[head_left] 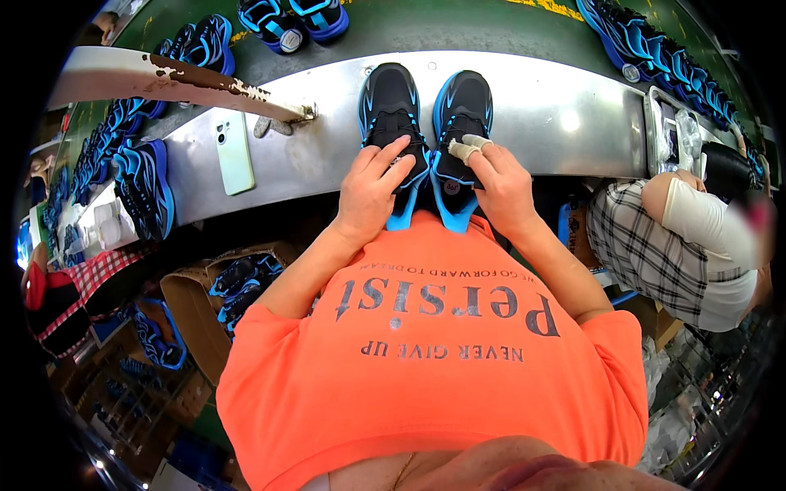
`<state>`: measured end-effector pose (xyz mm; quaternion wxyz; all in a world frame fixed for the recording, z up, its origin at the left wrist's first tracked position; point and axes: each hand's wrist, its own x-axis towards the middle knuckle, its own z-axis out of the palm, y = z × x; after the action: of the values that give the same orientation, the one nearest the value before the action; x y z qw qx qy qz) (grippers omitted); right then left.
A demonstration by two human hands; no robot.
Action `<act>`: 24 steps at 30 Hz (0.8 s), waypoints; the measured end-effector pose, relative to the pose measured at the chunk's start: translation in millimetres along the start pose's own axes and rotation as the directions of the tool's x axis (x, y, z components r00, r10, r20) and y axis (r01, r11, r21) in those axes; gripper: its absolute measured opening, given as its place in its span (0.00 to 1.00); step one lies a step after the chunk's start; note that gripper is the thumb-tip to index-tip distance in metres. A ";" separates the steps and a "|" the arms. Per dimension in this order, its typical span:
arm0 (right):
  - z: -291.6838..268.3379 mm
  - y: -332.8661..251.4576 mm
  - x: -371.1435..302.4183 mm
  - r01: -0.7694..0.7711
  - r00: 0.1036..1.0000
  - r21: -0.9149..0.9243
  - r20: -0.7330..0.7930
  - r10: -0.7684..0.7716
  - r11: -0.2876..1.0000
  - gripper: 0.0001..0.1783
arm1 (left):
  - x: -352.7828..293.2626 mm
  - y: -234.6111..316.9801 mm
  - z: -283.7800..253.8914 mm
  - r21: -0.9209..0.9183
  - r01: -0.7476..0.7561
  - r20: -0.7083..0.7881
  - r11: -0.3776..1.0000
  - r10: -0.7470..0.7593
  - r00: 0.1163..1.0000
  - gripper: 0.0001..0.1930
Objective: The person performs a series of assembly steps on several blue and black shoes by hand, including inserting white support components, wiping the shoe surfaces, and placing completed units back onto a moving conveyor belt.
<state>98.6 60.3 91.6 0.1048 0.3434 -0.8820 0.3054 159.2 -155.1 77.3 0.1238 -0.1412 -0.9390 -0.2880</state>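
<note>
- Running shoes [390,92], black with bright blue trim, stand side by side on the metal benchtop [565,123], toes pointing away and blue heels toward the orange T-shirt [442,393].
- The left hand [370,190] has its bent thumb and fingers on the lace area of the left shoe – whether they pinch a lace, I cannot tell.
- The right hand [503,184] touches the tongue area of the right shoe, pale covers [463,150] on two fingers; how firmly it grips cannot be told. The hands are apart, one per shoe.
- Left along the benchtop lie two grey stone-like pieces [273,126] and a pale green smartphone [235,154], near a post [184,84] with peeling white paint.
- At the bench's right end sits a metal tray [652,135] with clear plastic in it.
- Farther out – more matching shoes [145,188] at left, across the green surface [434,29] and at upper right; a cardboard box [184,304] of shoes lower left; a co-worker's plaid garment [647,237] at right.
</note>
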 end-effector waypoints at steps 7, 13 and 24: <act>-6.4 18.3 12.4 -0.134 0.981 0.197 0.165 0.102 0.971 0.26 | 15.2 -16.7 -6.3 -0.100 0.012 0.049 0.995 -0.007 0.999 0.26; 9.5 6.2 -9.6 0.037 0.999 -0.070 -0.004 -0.037 0.997 0.24 | 4.9 -15.4 4.6 0.137 -0.117 0.046 0.984 0.112 0.993 0.13; 21.5 -17.1 -18.1 -0.072 0.989 0.028 0.135 0.067 0.997 0.36 | 6.3 -7.5 9.9 0.289 -0.080 0.065 0.954 0.064 0.996 0.25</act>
<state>124.1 47.1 75.5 0.0288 0.3339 -0.8932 0.2997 149.3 -154.1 67.5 0.1281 -0.1635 -0.9684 -0.1381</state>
